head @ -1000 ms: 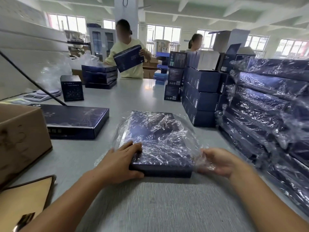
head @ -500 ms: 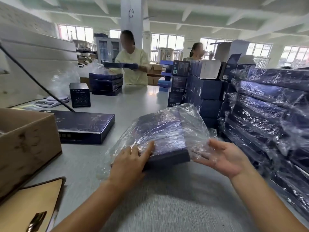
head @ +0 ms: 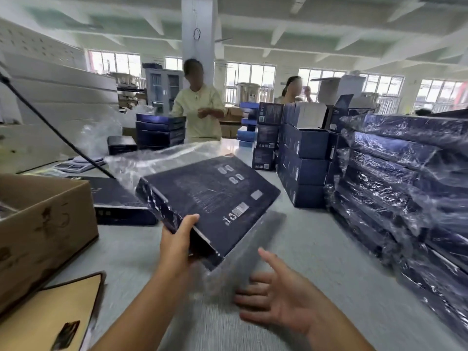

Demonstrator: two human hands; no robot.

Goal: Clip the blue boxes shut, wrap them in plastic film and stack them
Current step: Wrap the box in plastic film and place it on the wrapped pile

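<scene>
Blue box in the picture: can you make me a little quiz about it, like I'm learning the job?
1. True or false: the left hand grips the flat blue box so that it is tilted, not lying flat on the table.
2. Pick one. The right hand is: A) open with fingers spread; B) curled in a tight fist; C) gripping a pair of scissors.
3. Fill in: the stack of film-wrapped boxes stands on the person's ____ side.

Key: 1 true; 2 A; 3 right.
</scene>
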